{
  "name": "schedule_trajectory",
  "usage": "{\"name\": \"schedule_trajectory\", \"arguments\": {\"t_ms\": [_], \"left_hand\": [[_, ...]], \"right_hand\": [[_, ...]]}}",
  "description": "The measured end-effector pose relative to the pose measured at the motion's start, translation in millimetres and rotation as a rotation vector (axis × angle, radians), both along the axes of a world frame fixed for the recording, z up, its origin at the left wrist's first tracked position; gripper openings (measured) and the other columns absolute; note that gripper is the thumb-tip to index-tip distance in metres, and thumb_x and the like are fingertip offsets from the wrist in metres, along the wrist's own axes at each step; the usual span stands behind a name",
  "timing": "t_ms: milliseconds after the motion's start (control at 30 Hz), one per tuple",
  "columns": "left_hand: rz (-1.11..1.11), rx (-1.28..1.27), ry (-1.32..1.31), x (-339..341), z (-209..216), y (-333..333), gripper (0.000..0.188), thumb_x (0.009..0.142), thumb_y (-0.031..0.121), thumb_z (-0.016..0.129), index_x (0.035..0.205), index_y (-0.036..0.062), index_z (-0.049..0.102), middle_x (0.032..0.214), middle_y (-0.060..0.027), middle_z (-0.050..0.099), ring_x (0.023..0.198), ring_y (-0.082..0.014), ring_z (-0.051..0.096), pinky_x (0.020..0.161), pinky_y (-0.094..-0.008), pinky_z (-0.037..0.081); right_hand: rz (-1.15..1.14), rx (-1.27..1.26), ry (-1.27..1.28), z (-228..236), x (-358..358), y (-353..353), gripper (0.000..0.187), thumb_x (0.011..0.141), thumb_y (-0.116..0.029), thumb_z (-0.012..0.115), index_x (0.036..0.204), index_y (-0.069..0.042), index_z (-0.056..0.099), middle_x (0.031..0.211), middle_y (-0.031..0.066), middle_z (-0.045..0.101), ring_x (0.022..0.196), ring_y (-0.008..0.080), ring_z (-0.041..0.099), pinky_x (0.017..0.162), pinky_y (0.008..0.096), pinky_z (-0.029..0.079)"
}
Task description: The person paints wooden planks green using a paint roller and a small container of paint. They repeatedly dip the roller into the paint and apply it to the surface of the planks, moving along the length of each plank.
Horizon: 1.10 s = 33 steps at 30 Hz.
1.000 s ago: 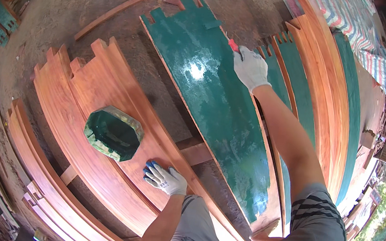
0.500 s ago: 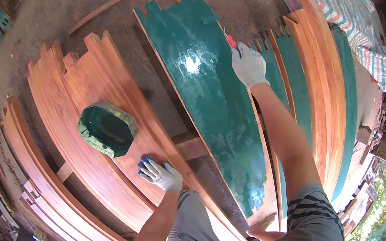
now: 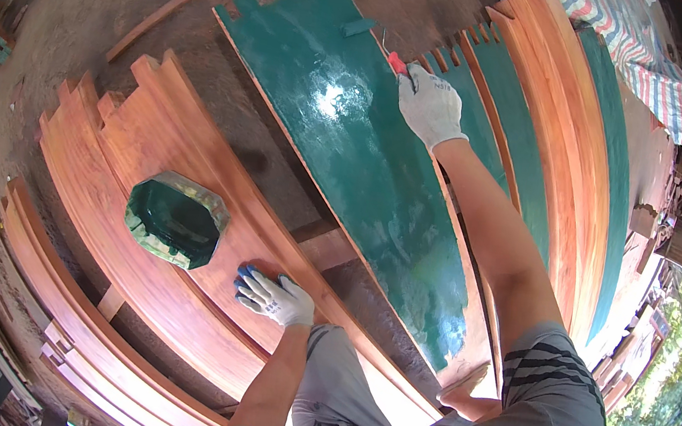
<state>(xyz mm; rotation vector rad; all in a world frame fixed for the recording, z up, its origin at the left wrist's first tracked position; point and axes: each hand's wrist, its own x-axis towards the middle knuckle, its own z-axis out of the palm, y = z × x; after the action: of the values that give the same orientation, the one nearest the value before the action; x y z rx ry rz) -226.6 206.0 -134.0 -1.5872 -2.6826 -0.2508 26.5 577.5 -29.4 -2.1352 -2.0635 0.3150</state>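
Note:
My right hand [image 3: 432, 108], in a white work glove, grips the red handle of a paint roller [image 3: 357, 27]. The roller's green head rests on the far part of a wide board [image 3: 365, 164] coated in wet, glossy green paint, close to its right edge. Fingers spread, my left hand [image 3: 275, 297] lies flat on a bare reddish wooden board [image 3: 216, 169]; its glove is white with blue fingertips. Beyond that hand, a faceted tub [image 3: 176, 219] of dark green paint sits on the bare boards.
More bare boards [image 3: 85, 299] lie at the left. On the right are narrower green-painted boards [image 3: 508, 106] and bare ones [image 3: 579, 159], with a striped sheet [image 3: 641, 63] behind them. A crosspiece [image 3: 331, 251] shows in the gap between boards. My knee is beside my left hand.
The view has shifted slightly, so boards and tub appear farther left. The roller head remains near the painted board's far right edge. My left hand stays flat on the bare wood.

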Motion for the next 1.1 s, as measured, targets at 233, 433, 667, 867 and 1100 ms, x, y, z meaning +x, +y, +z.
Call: {"name": "schedule_trajectory", "arguments": {"t_ms": [233, 433, 667, 867, 1100], "left_hand": [[-0.023, 0.061, 0.021, -2.2, -6.6, -2.8, 0.063, 0.106, 0.027, 0.051, 0.159, -0.0026, 0.035, 0.168, -0.0236, 0.032, 0.154, -0.0519, 0.026, 0.122, -0.0686, 0.019], [-0.05, 0.052, 0.062, -2.7, -4.9, -1.3, 0.062, 0.106, 0.026, 0.05, 0.158, -0.0041, 0.036, 0.167, -0.0258, 0.032, 0.152, -0.0533, 0.029, 0.121, -0.0701, 0.021], [-0.063, 0.082, 0.086, -5.1, -6.5, -2.4, 0.062, 0.108, 0.027, 0.048, 0.16, -0.0021, 0.033, 0.167, -0.0247, 0.032, 0.153, -0.0505, 0.029, 0.121, -0.0677, 0.019], [-0.095, 0.132, 0.109, -5.9, -12.8, -1.6, 0.061, 0.106, 0.026, 0.052, 0.158, -0.0032, 0.036, 0.166, -0.0263, 0.033, 0.15, -0.0532, 0.031, 0.119, -0.0707, 0.022], [-0.098, 0.107, 0.146, -8.1, -11.4, -2.2, 0.062, 0.108, 0.027, 0.048, 0.16, -0.0018, 0.034, 0.166, -0.026, 0.033, 0.15, -0.0508, 0.033, 0.12, -0.0684, 0.022]], "right_hand": [[-0.02, -0.067, 0.02, 0.8, 33.8, -73.1, 0.026, 0.103, -0.032, 0.054, 0.11, -0.01, 0.066, 0.095, 0.0162, 0.074, 0.088, 0.0371, 0.072, 0.077, 0.0497, 0.056], [-0.107, -0.189, 0.031, 21.4, 55.1, -159.9, 0.023, 0.102, -0.029, 0.056, 0.109, -0.01, 0.065, 0.093, 0.0153, 0.073, 0.087, 0.0378, 0.071, 0.075, 0.0508, 0.055], [-0.08, -0.056, 0.097, 26.9, 55.8, -160.9, 0.021, 0.101, -0.027, 0.057, 0.108, -0.01, 0.066, 0.091, 0.0151, 0.073, 0.086, 0.0368, 0.071, 0.073, 0.0493, 0.055], [-0.068, 0.033, 0.073, 1.9, 54.3, -119.2, 0.024, 0.101, -0.029, 0.057, 0.111, -0.011, 0.068, 0.093, 0.0145, 0.073, 0.087, 0.0372, 0.07, 0.075, 0.0481, 0.055], [-0.063, -0.174, 0.044, 10.0, 70.2, -155.9, 0.026, 0.104, -0.031, 0.053, 0.111, -0.01, 0.066, 0.092, 0.0138, 0.074, 0.085, 0.0359, 0.072, 0.073, 0.0485, 0.057]]}}
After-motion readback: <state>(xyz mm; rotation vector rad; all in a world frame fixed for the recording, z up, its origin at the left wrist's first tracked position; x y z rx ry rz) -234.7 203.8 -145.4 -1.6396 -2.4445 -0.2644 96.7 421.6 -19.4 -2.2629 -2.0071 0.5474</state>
